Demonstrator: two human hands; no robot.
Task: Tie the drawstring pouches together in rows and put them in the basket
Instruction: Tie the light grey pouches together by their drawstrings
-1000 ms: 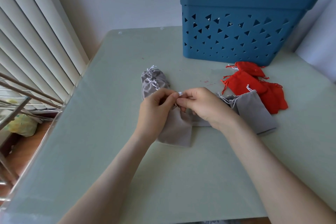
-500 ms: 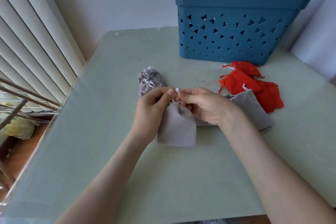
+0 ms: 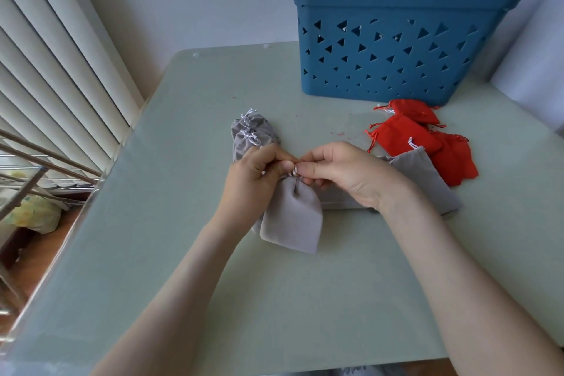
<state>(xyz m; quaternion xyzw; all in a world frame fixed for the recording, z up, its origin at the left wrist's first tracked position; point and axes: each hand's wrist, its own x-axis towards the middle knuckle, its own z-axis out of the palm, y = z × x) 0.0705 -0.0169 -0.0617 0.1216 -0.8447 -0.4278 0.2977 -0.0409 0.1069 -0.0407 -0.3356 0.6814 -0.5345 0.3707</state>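
Since 0.5 s ago, hands barely shifted; the neck of the grey pouch (image 3: 291,220) is now bunched tighter. Left hand (image 3: 253,174) and right hand (image 3: 341,174) meet fingertip to fingertip, both pinching the white drawstring (image 3: 294,173) at the pouch neck. Pouch body hangs below and between the hands, its bottom on the table (image 3: 183,253). Two tied grey pouches (image 3: 253,134) lie just behind the left hand, touching it. Flat grey pouch (image 3: 424,180) beside the right wrist, partly over the red pouches (image 3: 406,137). Another grey piece under the right hand, mostly hidden. Blue basket (image 3: 396,40) at the far right of the table, just behind the red pile. Blinds (image 3: 45,70) on the left.
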